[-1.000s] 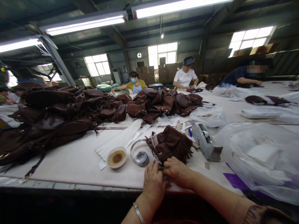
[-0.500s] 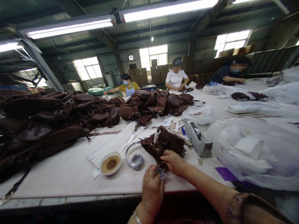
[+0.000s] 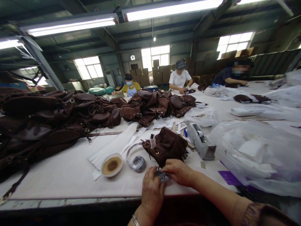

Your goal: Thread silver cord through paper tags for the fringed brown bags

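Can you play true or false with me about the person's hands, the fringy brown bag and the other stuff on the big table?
1. Both hands pinch a small grey piece at the near edge of the fringed brown bag. True: the left hand and right hand meet on the grey piece.
2. The round white dish lies to the right of the bag. False: it lies to the bag's left, beside the coil of grey band.
3. The grey tape dispenser stands to the right of the bag. True.
4. The plastic bags are piled on the left of the table. False: brown bags are heaped there; the plastic is on the right.
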`<state>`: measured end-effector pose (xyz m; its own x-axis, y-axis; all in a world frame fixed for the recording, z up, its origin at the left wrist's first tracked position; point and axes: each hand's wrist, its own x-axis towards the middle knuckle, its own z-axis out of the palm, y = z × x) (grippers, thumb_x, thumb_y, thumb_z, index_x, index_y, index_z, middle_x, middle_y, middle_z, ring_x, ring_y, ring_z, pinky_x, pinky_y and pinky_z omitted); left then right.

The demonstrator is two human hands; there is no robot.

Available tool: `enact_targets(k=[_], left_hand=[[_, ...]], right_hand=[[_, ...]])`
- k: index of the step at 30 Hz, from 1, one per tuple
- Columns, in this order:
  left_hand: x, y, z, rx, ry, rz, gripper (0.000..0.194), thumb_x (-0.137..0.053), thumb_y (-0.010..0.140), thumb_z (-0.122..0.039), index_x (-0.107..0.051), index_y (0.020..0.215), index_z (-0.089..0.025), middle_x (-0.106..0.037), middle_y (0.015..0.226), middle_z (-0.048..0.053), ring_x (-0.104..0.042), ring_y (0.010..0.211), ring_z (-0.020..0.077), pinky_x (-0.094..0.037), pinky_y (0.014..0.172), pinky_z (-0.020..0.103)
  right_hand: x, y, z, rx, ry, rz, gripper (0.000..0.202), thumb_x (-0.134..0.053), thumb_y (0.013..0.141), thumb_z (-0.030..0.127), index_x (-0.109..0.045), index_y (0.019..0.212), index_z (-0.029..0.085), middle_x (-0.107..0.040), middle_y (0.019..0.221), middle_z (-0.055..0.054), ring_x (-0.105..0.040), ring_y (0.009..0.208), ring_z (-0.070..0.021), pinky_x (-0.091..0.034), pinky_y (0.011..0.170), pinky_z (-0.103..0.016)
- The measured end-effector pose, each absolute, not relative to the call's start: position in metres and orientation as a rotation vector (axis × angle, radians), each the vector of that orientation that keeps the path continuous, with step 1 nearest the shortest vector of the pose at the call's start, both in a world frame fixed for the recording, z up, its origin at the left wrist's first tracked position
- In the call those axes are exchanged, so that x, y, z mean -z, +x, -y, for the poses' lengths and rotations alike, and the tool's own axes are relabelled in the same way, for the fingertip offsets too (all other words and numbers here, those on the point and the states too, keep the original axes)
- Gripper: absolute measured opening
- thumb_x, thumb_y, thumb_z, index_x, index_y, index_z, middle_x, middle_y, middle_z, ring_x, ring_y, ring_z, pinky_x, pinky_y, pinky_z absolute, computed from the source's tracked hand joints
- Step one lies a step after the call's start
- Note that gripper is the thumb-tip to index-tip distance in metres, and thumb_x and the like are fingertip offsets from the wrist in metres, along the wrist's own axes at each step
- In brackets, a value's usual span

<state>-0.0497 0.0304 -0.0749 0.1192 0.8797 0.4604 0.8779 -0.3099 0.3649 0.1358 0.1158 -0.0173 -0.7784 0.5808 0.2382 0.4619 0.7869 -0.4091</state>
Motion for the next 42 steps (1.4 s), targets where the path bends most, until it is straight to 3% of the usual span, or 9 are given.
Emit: enact_targets(k=[4, 7, 11, 16, 19, 22, 29, 34, 42], left_hand=[[0.076, -0.051, -0.032, -0.972, 2.319, -1.869, 0.021, -0.068, 0.087, -0.022, -0.072, 0.107, -0.018, -0.059, 0.133, 0.016, -0.052, 0.127, 0.0350, -0.048, 0.107, 0.057], [0.077, -0.051, -0.034, -1.010, 2.303, -1.872, 0.017, -0.070, 0.087, -0.028, -0.073, 0.101, -0.018, -0.060, 0.130, 0.016, -0.055, 0.123, 0.0339, -0.049, 0.106, 0.055], [0.074, -0.052, -0.034, -1.034, 2.276, -1.840, 0.018, -0.073, 0.084, -0.026, -0.074, 0.100, -0.020, -0.062, 0.128, 0.014, -0.056, 0.121, 0.0332, -0.049, 0.106, 0.054], [0.059, -0.052, -0.031, -1.081, 2.269, -1.701, 0.025, -0.062, 0.087, -0.024, -0.073, 0.110, -0.018, -0.063, 0.128, 0.015, -0.056, 0.122, 0.0313, -0.047, 0.107, 0.052], [0.054, -0.049, -0.036, -1.047, 2.189, -1.761, 0.026, -0.054, 0.093, -0.029, -0.077, 0.094, -0.018, -0.068, 0.118, 0.015, -0.061, 0.113, 0.0304, -0.049, 0.102, 0.051], [0.048, -0.046, -0.046, -0.895, 2.070, -1.893, 0.035, -0.049, 0.095, -0.027, -0.080, 0.082, -0.018, -0.072, 0.107, 0.014, -0.064, 0.104, 0.0291, -0.051, 0.097, 0.048], [0.020, -0.039, -0.060, -0.368, 1.949, -2.009, 0.029, -0.057, 0.086, -0.034, -0.081, 0.087, -0.017, -0.071, 0.119, 0.013, -0.060, 0.116, 0.0281, -0.045, 0.103, 0.036], [0.009, -0.033, -0.069, -0.237, 1.962, -2.028, 0.032, -0.057, 0.082, -0.033, -0.077, 0.093, -0.012, -0.072, 0.105, 0.018, -0.064, 0.100, 0.0308, -0.049, 0.090, 0.039], [0.005, -0.035, -0.075, -0.128, 2.122, -1.903, 0.030, -0.056, 0.080, -0.030, -0.077, 0.091, -0.012, -0.070, 0.103, 0.019, -0.061, 0.101, 0.0324, -0.049, 0.083, 0.040]], right_hand=[[0.017, 0.134, -0.117, -0.506, -0.812, 2.656, 0.014, -0.062, 0.093, 0.031, -0.072, 0.092, 0.020, -0.063, 0.088, -0.003, -0.060, 0.083, -0.0166, -0.042, 0.072, -0.026], [0.020, 0.134, -0.116, -0.457, -0.778, 2.672, 0.021, -0.071, 0.087, 0.039, -0.069, 0.092, 0.018, -0.064, 0.090, -0.004, -0.059, 0.085, -0.0190, -0.041, 0.074, -0.029], [0.025, 0.136, -0.115, -0.399, -0.724, 2.713, 0.019, -0.071, 0.086, 0.036, -0.068, 0.093, 0.019, -0.064, 0.093, -0.004, -0.058, 0.088, -0.0203, -0.038, 0.075, -0.032], [0.034, 0.136, -0.119, -0.422, -0.726, 2.693, 0.006, -0.069, 0.088, 0.027, -0.070, 0.090, 0.021, -0.064, 0.090, -0.002, -0.058, 0.086, -0.0183, -0.037, 0.075, -0.031], [0.041, 0.135, -0.122, -0.398, -0.729, 2.686, 0.004, -0.070, 0.086, 0.022, -0.071, 0.082, 0.020, -0.064, 0.084, -0.002, -0.058, 0.081, -0.0169, -0.036, 0.071, -0.030], [0.045, 0.135, -0.123, -0.391, -0.695, 2.674, 0.005, -0.069, 0.085, 0.017, -0.070, 0.081, 0.020, -0.063, 0.082, -0.001, -0.057, 0.079, -0.0162, -0.036, 0.069, -0.029], [0.048, 0.141, -0.119, -0.520, -0.647, 2.577, 0.009, -0.064, 0.084, 0.010, -0.068, 0.081, 0.018, -0.064, 0.083, -0.003, -0.057, 0.082, -0.0166, -0.039, 0.072, -0.027], [0.046, 0.142, -0.118, -0.476, -0.628, 2.590, 0.009, -0.063, 0.083, 0.010, -0.068, 0.081, 0.019, -0.066, 0.084, -0.003, -0.057, 0.082, -0.0173, -0.039, 0.072, -0.028], [0.047, 0.138, -0.112, -0.269, -0.833, 2.614, 0.008, -0.063, 0.078, 0.012, -0.065, 0.075, 0.018, -0.066, 0.084, -0.004, -0.056, 0.083, -0.0196, -0.038, 0.071, -0.031]])
